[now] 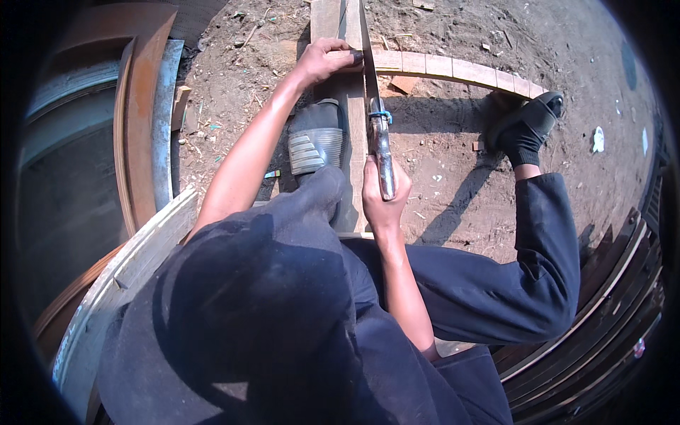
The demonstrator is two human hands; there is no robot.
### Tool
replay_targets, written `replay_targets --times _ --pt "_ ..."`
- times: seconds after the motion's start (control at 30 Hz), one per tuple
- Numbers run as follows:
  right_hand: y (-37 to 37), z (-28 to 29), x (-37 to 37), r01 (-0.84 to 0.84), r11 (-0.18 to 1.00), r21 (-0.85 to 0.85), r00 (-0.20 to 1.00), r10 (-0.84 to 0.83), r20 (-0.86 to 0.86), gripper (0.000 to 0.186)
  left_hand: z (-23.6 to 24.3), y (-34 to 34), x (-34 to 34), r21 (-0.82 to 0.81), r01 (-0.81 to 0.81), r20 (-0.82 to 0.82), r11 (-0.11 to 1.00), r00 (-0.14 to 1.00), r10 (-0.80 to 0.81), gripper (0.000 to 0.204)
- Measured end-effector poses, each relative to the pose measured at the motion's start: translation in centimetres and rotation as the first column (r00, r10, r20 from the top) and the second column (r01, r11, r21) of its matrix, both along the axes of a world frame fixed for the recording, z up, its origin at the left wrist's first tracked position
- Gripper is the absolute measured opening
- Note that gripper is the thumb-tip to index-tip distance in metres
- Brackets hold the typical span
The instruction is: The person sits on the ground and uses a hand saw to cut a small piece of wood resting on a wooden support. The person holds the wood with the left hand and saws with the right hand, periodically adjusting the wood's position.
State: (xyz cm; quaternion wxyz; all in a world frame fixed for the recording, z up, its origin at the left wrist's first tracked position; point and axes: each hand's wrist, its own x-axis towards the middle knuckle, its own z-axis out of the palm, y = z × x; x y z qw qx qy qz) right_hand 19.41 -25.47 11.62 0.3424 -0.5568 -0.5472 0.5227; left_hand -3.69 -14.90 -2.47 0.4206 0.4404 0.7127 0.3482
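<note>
My right hand point(386, 185) is closed round the handle of a hand saw point(383, 145), which has a blue tie wrapped near the blade. The narrow blade points away from me and crosses a light wooden strip point(453, 69), seen nearly edge-on. Just left of the blade, my left hand point(324, 62) grips the strip's near-left end, with the thumb and fingers close to the saw. Several dark lines cross the strip. It reaches right to my right shoe point(528, 126), touching or nearly touching it. Under the cut lies a long wooden beam point(354, 131).
My left shoe point(316, 138) rests beside the beam. Brown wooden frames point(138, 134) and a pale weathered board point(120, 283) stand at the left. Dark slats point(602, 312) lie stacked at the lower right. Wood chips and an offcut point(405, 84) litter the dirt ground point(453, 163).
</note>
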Motion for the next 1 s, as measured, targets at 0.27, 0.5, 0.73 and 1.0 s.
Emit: replay_targets --times 0.27,0.5,0.73,1.0 --pt "1.0 0.8 -0.9 0.009 0.999 -0.04 1.0 -0.009 0.011 0.007 2.3 0.2 0.7 0.006 0.055 0.02 0.998 0.998 -0.056 0.031" --pt "1.9 0.0 -1.6 -0.018 0.999 -0.045 1.0 0.018 -0.005 0.01 0.3 0.6 -0.2 0.072 0.024 0.058 0.997 0.998 -0.028 0.038" --pt "0.3 -0.2 -0.8 0.039 0.999 -0.006 0.998 -0.039 -0.042 0.017 0.7 0.6 -0.1 -0.003 0.04 -0.071 0.999 0.997 -0.04 0.037" --pt "-0.1 -0.1 -0.7 0.07 0.997 0.023 0.997 -0.07 -0.033 0.019 2.0 0.6 0.0 -0.104 0.107 -0.022 0.989 0.994 -0.11 0.035"
